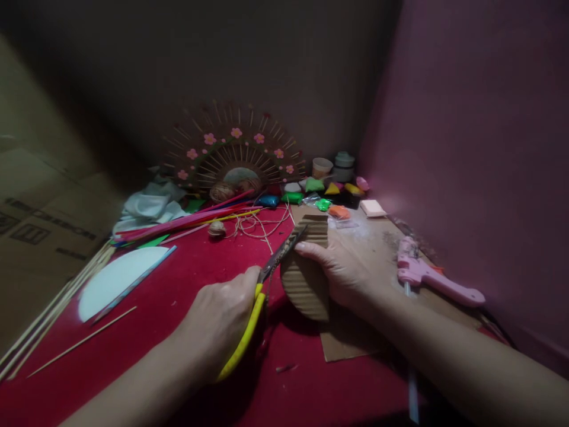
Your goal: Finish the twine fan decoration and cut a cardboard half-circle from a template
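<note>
My left hand (226,317) is closed round the yellow handles of a pair of scissors (243,341). Their dark blades reach up and to the right, over the upper left part of a corrugated cardboard piece (304,284) with a rounded left side. Whether the blades are fully closed is hard to make out. My right hand (344,273) grips that cardboard from its right side, thumb on top and pointing left near the blade tips. The fingers beneath are hidden.
A pink glue gun (438,281) lies at right on a flat cardboard sheet (382,243). Pipe cleaners (191,222), twine (253,225) and clay packets (292,197) spread across the back, before a flowered stick fan (235,142). At left are a white half-disc (122,279) and sticks (57,308).
</note>
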Demonstrator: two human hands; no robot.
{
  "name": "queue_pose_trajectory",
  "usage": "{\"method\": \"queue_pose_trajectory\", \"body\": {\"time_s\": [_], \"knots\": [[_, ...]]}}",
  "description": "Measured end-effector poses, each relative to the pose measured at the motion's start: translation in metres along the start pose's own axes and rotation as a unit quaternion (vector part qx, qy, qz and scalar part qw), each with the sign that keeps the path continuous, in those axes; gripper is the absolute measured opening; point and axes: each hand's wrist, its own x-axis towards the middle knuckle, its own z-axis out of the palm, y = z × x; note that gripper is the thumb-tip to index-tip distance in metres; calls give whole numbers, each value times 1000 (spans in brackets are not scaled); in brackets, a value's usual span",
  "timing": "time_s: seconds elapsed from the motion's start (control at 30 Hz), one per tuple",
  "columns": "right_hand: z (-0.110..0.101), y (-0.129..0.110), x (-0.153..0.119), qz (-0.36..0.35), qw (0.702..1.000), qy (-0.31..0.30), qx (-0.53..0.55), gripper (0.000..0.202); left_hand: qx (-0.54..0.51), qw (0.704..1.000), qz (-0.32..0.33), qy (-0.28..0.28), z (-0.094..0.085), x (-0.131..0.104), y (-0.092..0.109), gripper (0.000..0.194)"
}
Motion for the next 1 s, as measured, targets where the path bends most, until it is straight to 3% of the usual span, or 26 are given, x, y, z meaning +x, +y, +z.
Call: {"method": "queue_pose_trajectory", "body": {"time_s": [0.2, 0.4, 0.73, 1.0], "knots": [[-3, -1, 1, 38, 999, -9, -3, 19, -24, 1000, -2, -18, -6, 1, 1, 16], [-2, -8, 1, 2, 1000, 21, -10, 14, -70, 997, 4, -11, -4, 2, 1, 17], [-1, -6, 0, -5, 997, -38, -65, 8, -66, 995, 26, 75, 1, 4, 3, 26], [-3, -1, 2, -22, 997, -22, -67, 10, -54, 997, 19, 50, 1, 3, 4, 26]]}}
